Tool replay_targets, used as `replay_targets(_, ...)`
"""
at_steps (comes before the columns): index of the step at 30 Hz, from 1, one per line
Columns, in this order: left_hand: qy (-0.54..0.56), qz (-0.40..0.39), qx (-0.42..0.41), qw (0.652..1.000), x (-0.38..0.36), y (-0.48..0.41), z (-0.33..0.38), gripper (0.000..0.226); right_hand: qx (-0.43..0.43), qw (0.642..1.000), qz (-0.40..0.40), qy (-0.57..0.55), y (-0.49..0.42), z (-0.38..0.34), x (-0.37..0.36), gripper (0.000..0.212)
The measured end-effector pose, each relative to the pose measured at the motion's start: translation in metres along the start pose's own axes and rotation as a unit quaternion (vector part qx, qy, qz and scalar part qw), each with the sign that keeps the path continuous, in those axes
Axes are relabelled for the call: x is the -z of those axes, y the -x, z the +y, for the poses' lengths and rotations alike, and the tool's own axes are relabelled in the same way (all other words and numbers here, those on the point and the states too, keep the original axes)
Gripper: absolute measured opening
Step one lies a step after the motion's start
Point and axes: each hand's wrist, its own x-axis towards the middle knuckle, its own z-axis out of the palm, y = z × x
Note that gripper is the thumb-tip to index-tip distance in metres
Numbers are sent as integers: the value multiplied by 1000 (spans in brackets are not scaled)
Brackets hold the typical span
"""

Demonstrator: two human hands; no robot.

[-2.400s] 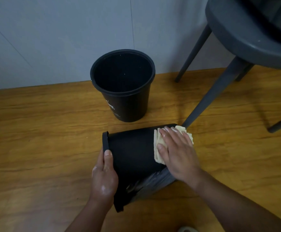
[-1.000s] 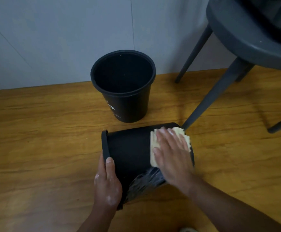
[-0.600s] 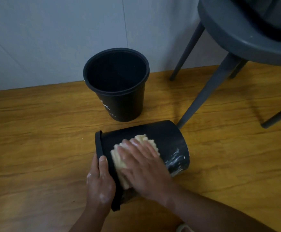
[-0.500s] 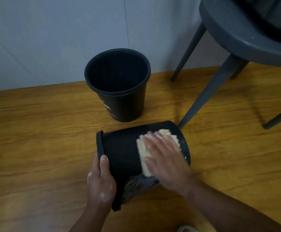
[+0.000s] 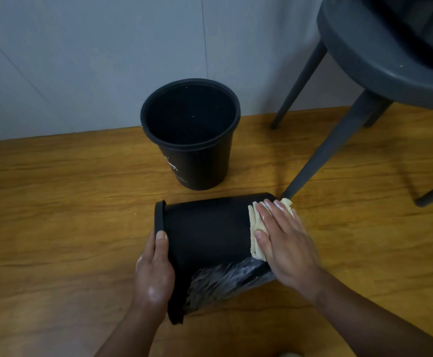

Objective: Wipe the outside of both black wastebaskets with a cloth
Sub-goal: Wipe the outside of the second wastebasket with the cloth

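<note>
One black wastebasket (image 5: 207,233) lies on its side on the wooden floor, rim to the left, base to the right. My left hand (image 5: 156,271) grips its rim, thumb on the outer wall. My right hand (image 5: 285,243) presses a folded pale yellow cloth (image 5: 255,228) flat against the wall near the base. A wet, shiny streak shows on the lower side of the wall. The second black wastebasket (image 5: 197,161) stands upright behind it, close to the wall, with a small white print on its front.
A dark grey chair (image 5: 380,57) stands at the right; one of its legs (image 5: 321,155) comes down just beside the lying basket's base. A grey wall runs along the back. Wooden floor (image 5: 55,215) spreads left and right.
My right hand has slid the cloth along the basket's wall from near the rim back to the base end. My left hand has kept its hold on the rim.
</note>
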Motion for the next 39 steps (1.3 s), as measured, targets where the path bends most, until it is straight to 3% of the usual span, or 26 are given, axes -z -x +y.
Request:
replay_targets(9, -63, -41, -56, 996, 4, 9, -6, 45, -40, 998, -41, 15, -46, -12, 8, 78)
replay_targets(15, -79, -35, -66, 994, 7, 11, -13, 55, -61, 996, -55, 28, -27, -14, 7, 78)
replay_targets(20, -84, -42, -56, 994, 7, 18, -13, 47, -78, 995, -49, 36, -25, -24, 5, 75)
replay_targets(27, -82, -39, -39, 995, 5, 15, -10, 48, 49, 997, -60, 22, -25, -117, 1, 62)
replay_targets(30, -82, -28, -37, 996, 6, 15, -10, 37, 105, 992, -66, 20, -21, -144, -7, 61)
replay_targets(35, -95, -26, -49, 994, 6, 17, -10, 37, 122, 989, -84, 19, -20, -118, -1, 62)
replay_targets(39, -69, -41, -47, 996, 7, 13, -14, 50, 46, 994, -93, 44, -16, -58, 10, 65)
